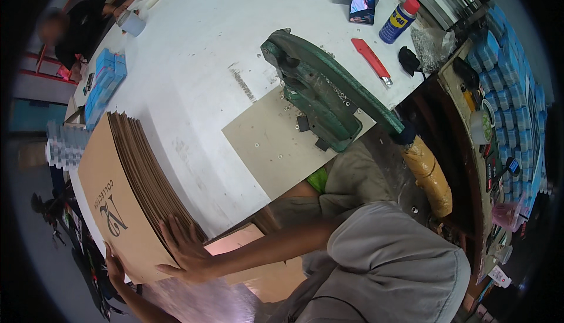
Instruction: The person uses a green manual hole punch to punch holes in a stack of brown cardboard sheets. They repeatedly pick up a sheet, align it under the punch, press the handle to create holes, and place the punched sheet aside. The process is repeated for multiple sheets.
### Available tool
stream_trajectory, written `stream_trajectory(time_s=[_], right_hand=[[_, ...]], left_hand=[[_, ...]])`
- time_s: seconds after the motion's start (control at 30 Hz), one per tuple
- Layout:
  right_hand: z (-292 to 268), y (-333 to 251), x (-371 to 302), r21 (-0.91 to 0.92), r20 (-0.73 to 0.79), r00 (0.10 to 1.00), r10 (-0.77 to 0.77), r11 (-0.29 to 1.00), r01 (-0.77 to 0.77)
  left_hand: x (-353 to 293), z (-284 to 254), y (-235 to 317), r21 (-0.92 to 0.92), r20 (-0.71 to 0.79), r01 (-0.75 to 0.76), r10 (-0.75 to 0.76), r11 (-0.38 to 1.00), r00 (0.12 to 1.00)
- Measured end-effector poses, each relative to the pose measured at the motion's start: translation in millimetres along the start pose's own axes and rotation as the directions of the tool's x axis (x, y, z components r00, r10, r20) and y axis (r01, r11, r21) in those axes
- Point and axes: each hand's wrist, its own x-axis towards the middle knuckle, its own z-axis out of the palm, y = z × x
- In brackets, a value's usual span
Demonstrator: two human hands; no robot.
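Observation:
A thick stack of brown cardboard sheets (134, 193) with dark printing on its top face stands on the left side of the white table. My right hand (188, 252) lies against the stack's near right edge, fingers spread over the sheet edges. At the near left corner, my left hand (115, 269) touches the side of the stack with its fingers stretched out; part of it is hidden. To the right, a green hand press (317, 91) with a long lever rests on a grey-beige board (252, 144). Small metal rings lie scattered around it.
A red utility knife (371, 61), a blue spray can (399, 22) and a phone (362, 0) are at the far right. The lever's yellow-wrapped handle (427, 176) juts past the table edge. Blue packs (106, 85) sit far left, near another person (79, 35).

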Motion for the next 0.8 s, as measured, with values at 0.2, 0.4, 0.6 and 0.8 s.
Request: stream_trajectory(time_s=[0.2, 0.4, 0.6, 0.8], right_hand=[[-35, 107, -82, 0.183, -0.016, 0.909, -0.416, 0.893, 0.412], [-118, 182, -206, 0.071, 0.129, 0.973, -0.189, 0.981, 0.181], [-156, 243, -235, -0.03, 0.052, 0.992, -0.116, 0.993, 0.118], [-196, 256, -225, -0.097, 0.023, 0.995, -0.095, 0.991, 0.096]], left_hand=[[-44, 22, -18, 0.499, -0.49, -0.404, 0.634, 0.767, 0.598], [-189, 157, -17, 0.464, -0.838, -0.387, 0.536, 0.797, 0.101], [-237, 332, -153, 0.102, -0.979, -0.22, 0.137, 0.97, 0.149], [-240, 554, -307, -0.374, -0.805, 0.181, -0.415, 0.91, 0.423]])
